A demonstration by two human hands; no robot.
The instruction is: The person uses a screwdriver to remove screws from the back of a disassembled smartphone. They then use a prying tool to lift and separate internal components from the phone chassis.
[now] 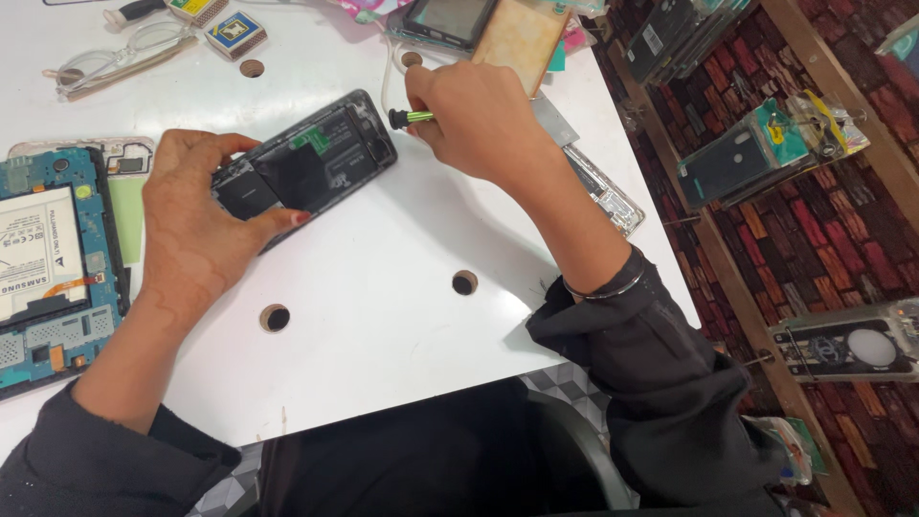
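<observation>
An opened black phone (321, 158) with its back cover off lies tilted on the white table (402, 287). My left hand (196, 215) grips the phone's lower left end, thumb across its inner face. My right hand (479, 120) holds a small green-handled screwdriver (410, 118), whose black tip touches the phone's upper right corner.
An opened tablet (53, 263) with exposed blue board and white battery lies at the left edge. Clear glasses (115, 59) and two small boxes (235, 33) sit at the back. A clear phone case (603, 191) lies under my right forearm. Packaged phone cases (756, 153) hang at right.
</observation>
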